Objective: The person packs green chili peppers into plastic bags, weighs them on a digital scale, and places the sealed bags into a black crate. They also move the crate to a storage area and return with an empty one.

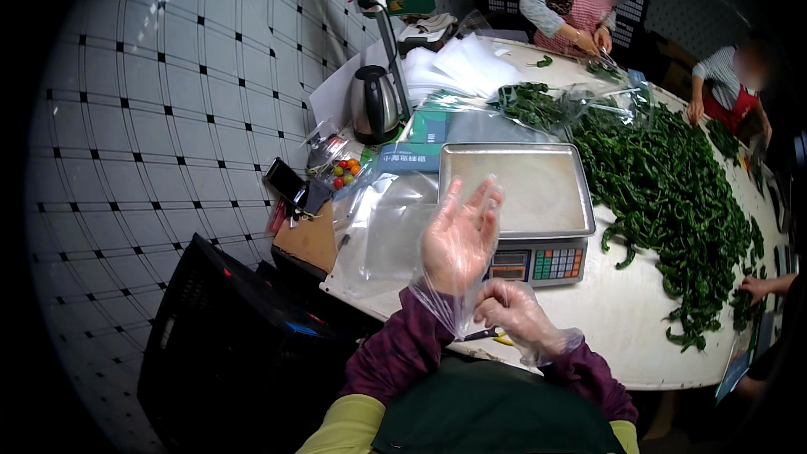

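My left hand (459, 243), in a clear plastic glove, is raised palm up with its fingers apart, in front of the steel pan of a digital scale (517, 189). Beside its wrist, my right hand (514, 315), gloved too, pinches the loose cuff of the left glove (459, 315). The scale's keypad shows just beyond my hands. Partly hidden under the right hand lies a tool with yellow-and-dark handles (502, 339). Right of the scale spreads a large heap of green peppers (668, 202).
Clear plastic bags (394, 233) lie left of the scale. Behind are an electric kettle (374, 104), white sheets (451, 69), and small tomatoes (347, 170). A phone (285, 181) rests at the left, above a black crate (220, 340). Several people work around the table (630, 353).
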